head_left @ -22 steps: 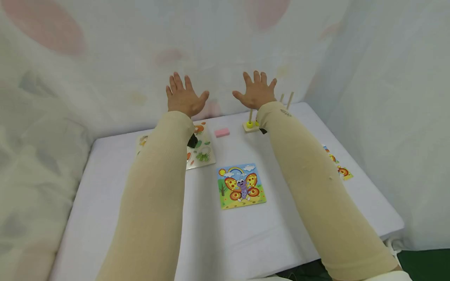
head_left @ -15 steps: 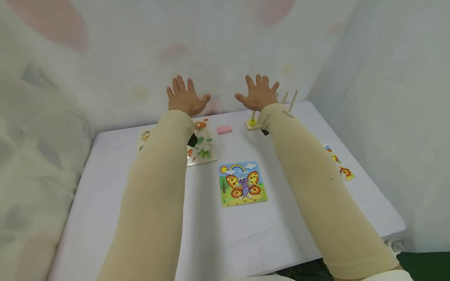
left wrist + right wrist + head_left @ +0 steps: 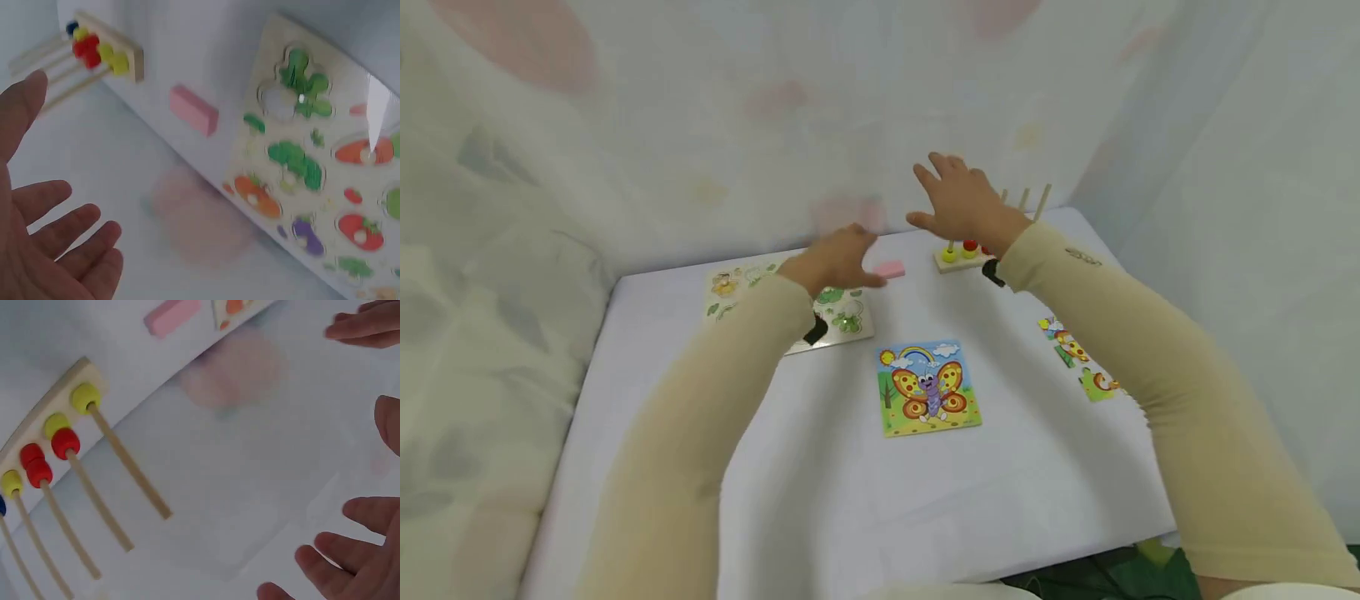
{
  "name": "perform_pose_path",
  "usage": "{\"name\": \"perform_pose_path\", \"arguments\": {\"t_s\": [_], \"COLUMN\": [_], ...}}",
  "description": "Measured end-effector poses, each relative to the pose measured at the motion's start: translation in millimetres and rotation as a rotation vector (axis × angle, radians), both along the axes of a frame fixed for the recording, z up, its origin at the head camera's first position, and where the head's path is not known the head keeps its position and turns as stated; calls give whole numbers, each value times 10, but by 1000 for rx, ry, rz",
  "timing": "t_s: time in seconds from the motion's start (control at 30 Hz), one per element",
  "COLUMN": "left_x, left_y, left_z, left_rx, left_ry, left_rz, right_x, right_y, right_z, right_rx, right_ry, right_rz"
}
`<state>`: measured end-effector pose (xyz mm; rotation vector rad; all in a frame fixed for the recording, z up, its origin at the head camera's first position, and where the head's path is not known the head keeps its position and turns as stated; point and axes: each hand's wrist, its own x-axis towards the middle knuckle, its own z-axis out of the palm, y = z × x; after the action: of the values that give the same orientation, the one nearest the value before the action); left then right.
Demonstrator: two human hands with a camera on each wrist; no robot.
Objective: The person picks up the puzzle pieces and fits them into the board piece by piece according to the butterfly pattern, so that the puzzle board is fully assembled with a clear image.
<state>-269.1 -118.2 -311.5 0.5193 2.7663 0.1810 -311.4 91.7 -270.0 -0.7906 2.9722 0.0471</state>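
My left hand is in the air over the back of the table, fingers loosely extended and holding nothing. Below it lies a wooden vegetable puzzle board, partly covered by my sleeve in the head view. My right hand, higher and to the right, has its fingers spread and holds nothing. Near it stands a bead-stacking rack with upright wooden rods and red, yellow and dark blue beads. A pink block sits between board and rack. In the middle of the table lies a square butterfly picture puzzle.
Several loose butterfly puzzle pieces lie at the right, partly under my right forearm in the head view. The white-covered table meets a patterned cloth curtain along its back edge; more cloth hangs at both sides.
Both hands were raised with fingers spread forward. The left has dropped and turned inward to the right; the right has tilted inward, its forearm swinging out to the right. The view shifted slightly.
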Motion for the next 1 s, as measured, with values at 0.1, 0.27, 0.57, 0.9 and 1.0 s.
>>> {"name": "perform_pose_path", "arguments": {"t_s": [0.1, 0.27, 0.57, 0.9, 1.0], "left_x": [319, 839, 1166, 1320, 1335], "left_y": [64, 49, -12, 42, 49], "left_z": [-371, -948, -1471, -1587, -1591], "left_rx": [1, 96, 198, 161, 165], "left_ry": [-20, -85, -46, -57, -52], "left_rz": [-55, -83, -86, -84, -83], "right_x": [403, 1064, 1600, 1658, 1654], "right_y": [75, 314, 625, 699, 706], "right_z": [-192, -674, -1322, -1626, -1678], "right_rx": [-36, -52, 94, 73, 70], "right_ry": [21, -58, -408, -470, -459], "right_rz": [134, 229, 109, 28, 26]}}
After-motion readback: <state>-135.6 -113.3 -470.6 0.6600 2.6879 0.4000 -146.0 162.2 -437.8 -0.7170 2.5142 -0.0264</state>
